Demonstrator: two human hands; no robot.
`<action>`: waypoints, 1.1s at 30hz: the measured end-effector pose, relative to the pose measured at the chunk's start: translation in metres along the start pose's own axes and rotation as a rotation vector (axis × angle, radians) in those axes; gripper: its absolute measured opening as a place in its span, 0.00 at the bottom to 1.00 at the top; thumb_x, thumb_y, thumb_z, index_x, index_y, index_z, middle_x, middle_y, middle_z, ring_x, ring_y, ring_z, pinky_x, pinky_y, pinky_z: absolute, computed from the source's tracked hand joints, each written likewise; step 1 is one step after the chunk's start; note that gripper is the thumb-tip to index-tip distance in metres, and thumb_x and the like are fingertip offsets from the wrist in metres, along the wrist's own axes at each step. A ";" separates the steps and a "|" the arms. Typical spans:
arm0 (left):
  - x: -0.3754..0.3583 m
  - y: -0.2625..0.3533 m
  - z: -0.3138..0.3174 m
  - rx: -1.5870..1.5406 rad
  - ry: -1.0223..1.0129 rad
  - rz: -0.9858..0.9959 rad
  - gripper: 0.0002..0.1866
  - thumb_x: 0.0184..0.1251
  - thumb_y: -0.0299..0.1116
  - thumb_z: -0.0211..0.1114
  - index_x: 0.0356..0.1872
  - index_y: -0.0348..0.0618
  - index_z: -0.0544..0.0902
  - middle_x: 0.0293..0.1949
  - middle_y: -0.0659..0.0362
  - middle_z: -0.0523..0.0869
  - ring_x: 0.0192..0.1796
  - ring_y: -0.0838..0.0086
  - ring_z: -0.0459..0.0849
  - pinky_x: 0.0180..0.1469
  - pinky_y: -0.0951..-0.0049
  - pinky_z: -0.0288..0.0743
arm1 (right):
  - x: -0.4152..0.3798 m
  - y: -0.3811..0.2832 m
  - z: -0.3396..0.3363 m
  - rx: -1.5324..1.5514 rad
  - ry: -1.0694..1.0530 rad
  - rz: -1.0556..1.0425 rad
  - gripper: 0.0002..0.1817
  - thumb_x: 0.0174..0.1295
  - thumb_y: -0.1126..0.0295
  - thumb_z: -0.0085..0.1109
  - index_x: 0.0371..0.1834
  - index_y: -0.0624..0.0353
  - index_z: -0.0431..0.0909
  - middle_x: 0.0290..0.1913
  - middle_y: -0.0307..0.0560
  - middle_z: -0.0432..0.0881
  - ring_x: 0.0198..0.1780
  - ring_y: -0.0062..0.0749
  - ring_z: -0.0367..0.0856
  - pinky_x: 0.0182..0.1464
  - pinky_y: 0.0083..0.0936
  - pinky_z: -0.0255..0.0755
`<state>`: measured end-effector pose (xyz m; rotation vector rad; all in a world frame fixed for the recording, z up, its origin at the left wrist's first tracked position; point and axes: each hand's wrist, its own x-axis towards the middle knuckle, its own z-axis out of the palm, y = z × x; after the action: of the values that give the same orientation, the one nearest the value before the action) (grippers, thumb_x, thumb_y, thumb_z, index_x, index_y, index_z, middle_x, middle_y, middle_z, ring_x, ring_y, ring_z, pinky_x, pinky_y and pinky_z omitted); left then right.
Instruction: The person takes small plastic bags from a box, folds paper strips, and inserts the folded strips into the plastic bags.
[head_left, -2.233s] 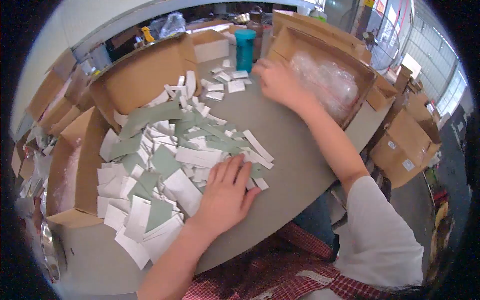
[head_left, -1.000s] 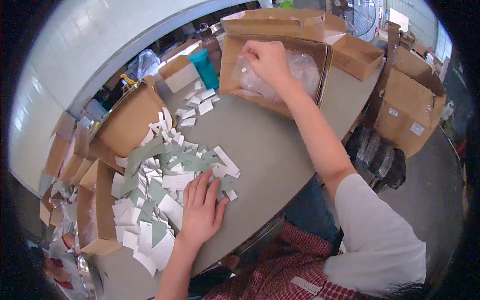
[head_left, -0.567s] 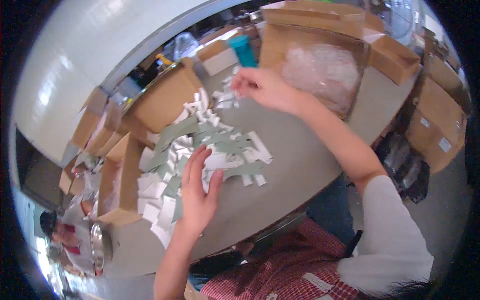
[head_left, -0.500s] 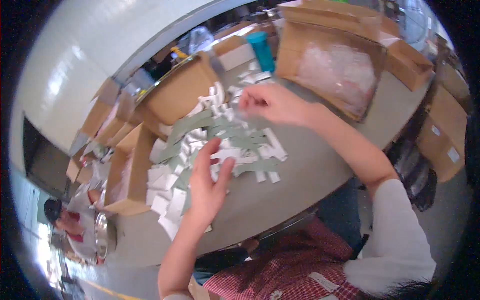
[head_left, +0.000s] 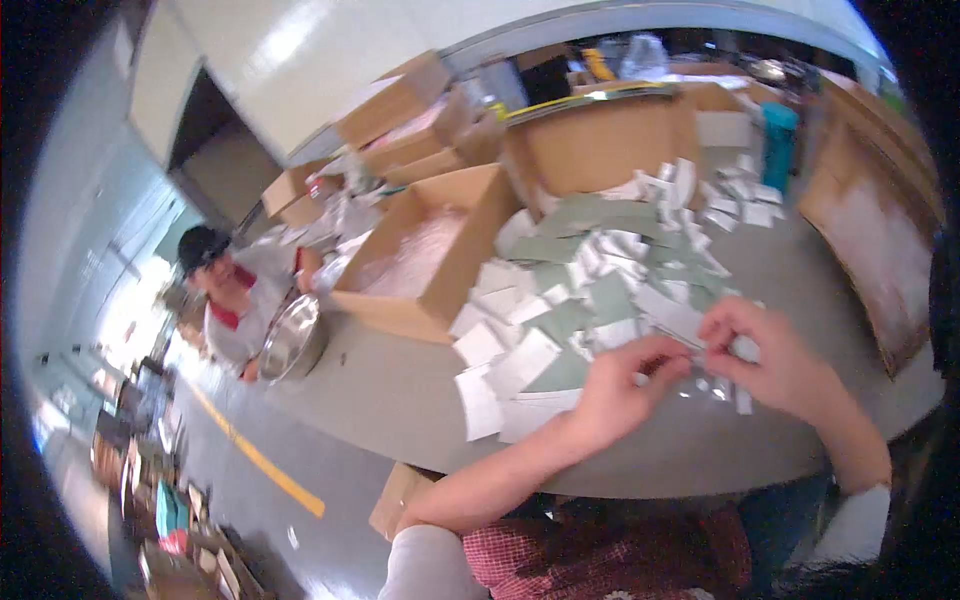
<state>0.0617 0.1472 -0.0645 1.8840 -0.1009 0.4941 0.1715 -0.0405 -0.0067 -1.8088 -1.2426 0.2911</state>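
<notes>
Both hands meet over the front of the grey table point(head_left: 400, 410). My left hand point(head_left: 635, 385) has its thumb and fingers pinched on a small clear plastic piece point(head_left: 708, 386). Close beside it on the right, my right hand point(head_left: 765, 350) pinches the same clear piece, which hangs between the fingertips. Beyond the hands lies a loose pile of white paper pieces point(head_left: 522, 362) and green paper pieces point(head_left: 610, 298). Fine details of the clear piece are blurred.
An open cardboard box point(head_left: 480, 240) with clear plastic stands left of the pile. Another box point(head_left: 610, 145) is behind it, a third point(head_left: 880, 220) at right. A teal bottle point(head_left: 778, 145) stands at the back. A co-worker point(head_left: 235, 300) holds a metal bowl point(head_left: 295, 340) at the left.
The view has swung left, bringing more of the co-worker and floor into sight. My hands, apart before, have come together with the clear plastic piece between them.
</notes>
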 end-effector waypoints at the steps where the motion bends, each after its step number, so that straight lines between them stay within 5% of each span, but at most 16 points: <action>1: 0.000 0.000 -0.003 0.039 -0.023 0.059 0.06 0.68 0.28 0.69 0.40 0.36 0.85 0.38 0.57 0.89 0.39 0.76 0.86 0.44 0.72 0.79 | 0.001 -0.001 0.003 -0.028 -0.020 0.009 0.14 0.58 0.78 0.67 0.45 0.61 0.75 0.34 0.44 0.82 0.37 0.30 0.83 0.44 0.29 0.76; 9: -0.006 -0.010 -0.007 0.271 -0.097 0.292 0.07 0.61 0.25 0.66 0.40 0.39 0.81 0.34 0.49 0.83 0.40 0.49 0.82 0.42 0.55 0.76 | 0.002 -0.003 0.027 -0.124 0.035 -0.008 0.16 0.53 0.81 0.69 0.45 0.61 0.77 0.33 0.45 0.82 0.35 0.31 0.83 0.42 0.28 0.75; 15: -0.006 -0.003 -0.010 0.251 -0.068 0.217 0.05 0.63 0.26 0.64 0.37 0.39 0.76 0.31 0.47 0.80 0.38 0.47 0.81 0.40 0.53 0.73 | 0.001 0.003 0.029 -0.022 -0.019 0.016 0.19 0.54 0.76 0.71 0.48 0.62 0.77 0.38 0.44 0.84 0.39 0.28 0.84 0.45 0.28 0.76; 22: -0.006 -0.001 -0.011 0.185 -0.040 0.228 0.08 0.67 0.31 0.66 0.33 0.39 0.77 0.28 0.49 0.79 0.34 0.50 0.80 0.35 0.55 0.72 | -0.003 0.014 0.025 0.310 -0.304 0.358 0.24 0.55 0.75 0.74 0.53 0.62 0.75 0.42 0.41 0.86 0.47 0.24 0.85 0.52 0.26 0.77; 27: -0.005 0.008 -0.015 0.132 -0.110 0.016 0.11 0.66 0.35 0.70 0.31 0.39 0.80 0.31 0.50 0.82 0.34 0.57 0.82 0.35 0.62 0.74 | -0.002 0.001 0.026 0.485 -0.221 0.401 0.27 0.54 0.81 0.71 0.57 0.62 0.71 0.40 0.45 0.86 0.44 0.27 0.86 0.47 0.24 0.79; 30: -0.004 0.001 -0.008 -0.007 0.020 0.204 0.06 0.65 0.31 0.70 0.36 0.39 0.85 0.33 0.52 0.85 0.36 0.62 0.83 0.38 0.67 0.76 | 0.001 -0.003 0.027 0.520 -0.159 0.436 0.30 0.54 0.82 0.70 0.60 0.63 0.68 0.40 0.48 0.86 0.42 0.29 0.87 0.45 0.25 0.81; 33: -0.005 -0.001 -0.006 -0.133 -0.026 0.159 0.06 0.65 0.26 0.69 0.41 0.40 0.87 0.34 0.54 0.86 0.38 0.65 0.84 0.41 0.69 0.77 | 0.002 -0.002 0.026 0.545 -0.147 0.450 0.32 0.54 0.82 0.71 0.61 0.63 0.67 0.40 0.49 0.86 0.41 0.29 0.87 0.45 0.25 0.82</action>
<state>0.0557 0.1519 -0.0657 1.7598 -0.2964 0.5573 0.1552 -0.0246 -0.0190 -1.5762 -0.7316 0.9342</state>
